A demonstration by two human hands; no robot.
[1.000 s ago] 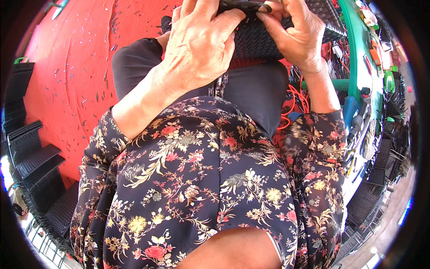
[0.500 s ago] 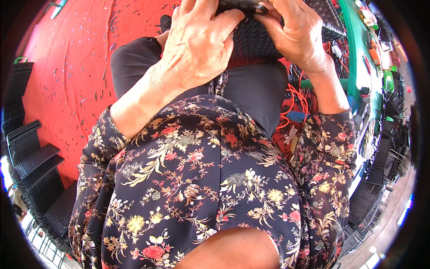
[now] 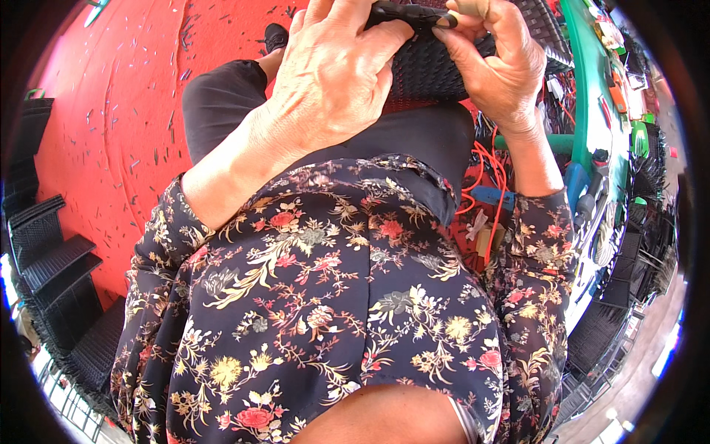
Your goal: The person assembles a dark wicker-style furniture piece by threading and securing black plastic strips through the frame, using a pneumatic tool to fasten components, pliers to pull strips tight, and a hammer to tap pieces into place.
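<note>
Left hand (image 3: 333,81): one fingertip lies against the black strip (image 3: 412,12); others run out of view, so we cannot tell how firmly we grasp.
Right hand (image 3: 504,70): we pinch the strip's end between thumb and finger.
Strip's place: between our hands, over the black woven piece (image 3: 436,74), toward its left edge.

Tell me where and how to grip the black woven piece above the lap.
Take the black woven piece by its near edge, probably best from the body side. The left hand and right hand crowd its upper part, while the near edge shows uncovered between them, beside the dark trousers. Its underside is hidden.
</note>
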